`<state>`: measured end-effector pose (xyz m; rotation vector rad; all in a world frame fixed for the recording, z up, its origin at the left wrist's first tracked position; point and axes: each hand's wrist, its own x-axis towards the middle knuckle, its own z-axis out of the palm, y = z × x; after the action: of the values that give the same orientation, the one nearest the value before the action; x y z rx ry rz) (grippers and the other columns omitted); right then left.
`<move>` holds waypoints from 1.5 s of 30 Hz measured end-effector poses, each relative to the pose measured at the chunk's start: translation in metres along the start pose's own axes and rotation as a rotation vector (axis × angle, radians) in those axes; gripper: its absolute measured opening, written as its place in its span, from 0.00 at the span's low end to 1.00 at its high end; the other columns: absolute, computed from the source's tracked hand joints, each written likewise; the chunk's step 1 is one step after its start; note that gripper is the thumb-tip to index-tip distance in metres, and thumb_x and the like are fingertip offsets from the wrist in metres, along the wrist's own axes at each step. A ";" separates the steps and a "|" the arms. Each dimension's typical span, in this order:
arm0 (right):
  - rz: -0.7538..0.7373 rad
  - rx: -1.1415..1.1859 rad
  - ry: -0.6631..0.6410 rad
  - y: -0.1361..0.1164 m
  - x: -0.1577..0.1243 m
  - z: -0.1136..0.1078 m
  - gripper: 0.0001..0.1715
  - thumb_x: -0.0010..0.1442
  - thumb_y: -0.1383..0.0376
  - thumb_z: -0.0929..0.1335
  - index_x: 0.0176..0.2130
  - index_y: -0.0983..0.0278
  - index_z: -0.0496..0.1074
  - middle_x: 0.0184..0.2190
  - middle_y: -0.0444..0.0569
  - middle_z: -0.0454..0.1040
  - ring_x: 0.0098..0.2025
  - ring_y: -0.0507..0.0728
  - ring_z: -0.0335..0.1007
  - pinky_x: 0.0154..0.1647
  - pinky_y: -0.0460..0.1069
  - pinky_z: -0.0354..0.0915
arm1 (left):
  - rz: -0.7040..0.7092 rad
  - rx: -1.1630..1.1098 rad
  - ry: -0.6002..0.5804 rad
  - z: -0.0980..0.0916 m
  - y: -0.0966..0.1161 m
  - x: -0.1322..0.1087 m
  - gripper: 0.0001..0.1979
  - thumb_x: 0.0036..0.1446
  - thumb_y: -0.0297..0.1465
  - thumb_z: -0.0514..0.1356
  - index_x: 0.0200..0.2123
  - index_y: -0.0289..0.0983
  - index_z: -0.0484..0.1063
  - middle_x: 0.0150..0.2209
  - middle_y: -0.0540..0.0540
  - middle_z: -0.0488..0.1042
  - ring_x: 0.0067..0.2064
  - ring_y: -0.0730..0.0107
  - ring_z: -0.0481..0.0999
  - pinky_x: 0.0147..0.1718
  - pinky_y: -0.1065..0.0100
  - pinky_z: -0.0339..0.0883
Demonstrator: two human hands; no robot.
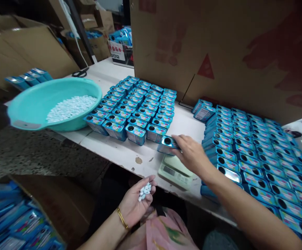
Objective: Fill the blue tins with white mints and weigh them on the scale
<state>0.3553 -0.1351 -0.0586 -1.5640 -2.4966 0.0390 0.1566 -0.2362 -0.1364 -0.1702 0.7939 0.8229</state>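
My right hand (pixel 191 154) grips a small blue tin (pixel 167 144) with a round hole in its top, holding it just above a pale green digital scale (pixel 175 171) at the table's front edge. My left hand (pixel 136 201), with a gold bracelet on the wrist, is cupped palm-up below the table edge and holds several small white tablets (pixel 145 191). A block of like blue tins (pixel 137 109) stands in rows beyond the scale. A second, larger block of tins (pixel 257 149) fills the table to the right of my right arm.
A teal basin (pixel 36 107) with white tablets (pixel 71 107) sits at the table's left end. A big cardboard box (pixel 218 45) stands behind the tins. Black scissors (pixel 80 72) lie at the back. More blue tins fill a carton (pixel 21 222) at lower left.
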 end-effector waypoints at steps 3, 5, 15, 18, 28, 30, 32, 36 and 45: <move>-0.025 -0.029 -0.009 -0.036 0.024 0.015 0.19 0.57 0.60 0.62 0.47 0.63 0.58 0.39 0.51 0.66 0.41 0.58 0.60 0.35 0.49 0.61 | 0.030 0.021 0.014 -0.002 0.003 0.000 0.13 0.50 0.26 0.57 0.40 0.29 0.66 0.34 0.42 0.67 0.29 0.79 0.68 0.18 0.82 0.58; -0.072 -0.103 0.010 -0.046 0.038 0.024 0.11 0.57 0.62 0.61 0.41 0.64 0.62 0.37 0.52 0.65 0.40 0.57 0.59 0.34 0.49 0.60 | 0.041 0.043 0.024 -0.003 0.006 0.000 0.13 0.50 0.25 0.57 0.41 0.29 0.66 0.34 0.42 0.67 0.29 0.79 0.68 0.18 0.81 0.59; 0.421 -0.454 0.007 0.151 0.092 -0.015 0.15 0.58 0.62 0.58 0.40 0.66 0.68 0.41 0.56 0.63 0.43 0.60 0.55 0.37 0.50 0.55 | 0.115 0.063 0.135 -0.018 0.018 0.002 0.13 0.50 0.21 0.56 0.41 0.29 0.66 0.35 0.41 0.68 0.29 0.78 0.68 0.18 0.80 0.60; 0.527 -0.493 -0.019 0.194 0.095 -0.008 0.15 0.56 0.63 0.59 0.42 0.64 0.68 0.42 0.57 0.62 0.42 0.61 0.55 0.36 0.51 0.54 | 0.118 0.051 0.137 -0.017 0.021 0.000 0.12 0.50 0.22 0.56 0.41 0.29 0.66 0.36 0.40 0.68 0.29 0.78 0.69 0.18 0.80 0.60; 0.369 -0.538 -0.065 0.184 0.086 0.006 0.14 0.57 0.70 0.57 0.38 0.63 0.67 0.43 0.54 0.64 0.42 0.58 0.58 0.41 0.53 0.49 | 0.065 0.023 0.087 -0.008 0.006 -0.007 0.13 0.49 0.26 0.58 0.40 0.28 0.67 0.33 0.41 0.70 0.27 0.77 0.70 0.17 0.80 0.62; 0.311 -0.526 -0.083 0.171 0.081 0.000 0.12 0.56 0.69 0.57 0.37 0.64 0.68 0.38 0.53 0.66 0.39 0.57 0.60 0.41 0.53 0.49 | 0.070 0.019 0.084 -0.011 0.004 -0.009 0.14 0.49 0.26 0.58 0.41 0.28 0.67 0.34 0.40 0.71 0.28 0.76 0.71 0.19 0.79 0.64; 0.242 -0.509 -0.096 0.153 0.071 -0.008 0.12 0.57 0.67 0.57 0.38 0.64 0.67 0.36 0.52 0.67 0.38 0.56 0.61 0.38 0.51 0.51 | 0.086 0.012 0.096 -0.014 0.003 -0.011 0.14 0.49 0.25 0.57 0.41 0.28 0.67 0.35 0.39 0.71 0.31 0.73 0.73 0.22 0.77 0.67; 0.031 -0.444 -0.089 0.100 0.032 -0.028 0.12 0.59 0.64 0.56 0.37 0.63 0.65 0.36 0.51 0.66 0.38 0.56 0.61 0.33 0.48 0.53 | 0.109 0.007 0.105 -0.013 0.000 -0.010 0.15 0.48 0.24 0.58 0.42 0.25 0.66 0.36 0.35 0.72 0.37 0.66 0.74 0.32 0.72 0.70; -0.221 -0.267 -0.108 0.022 -0.019 -0.029 0.05 0.57 0.68 0.61 0.35 0.63 0.66 0.35 0.51 0.67 0.36 0.57 0.61 0.32 0.49 0.58 | 0.032 0.076 -0.088 0.027 -0.007 -0.008 0.16 0.51 0.25 0.55 0.44 0.25 0.65 0.44 0.33 0.70 0.49 0.57 0.67 0.47 0.64 0.64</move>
<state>0.3887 -0.1450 -0.0356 -1.3961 -2.8433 -0.2579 0.1731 -0.2343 -0.1129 -0.0538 0.7456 0.8239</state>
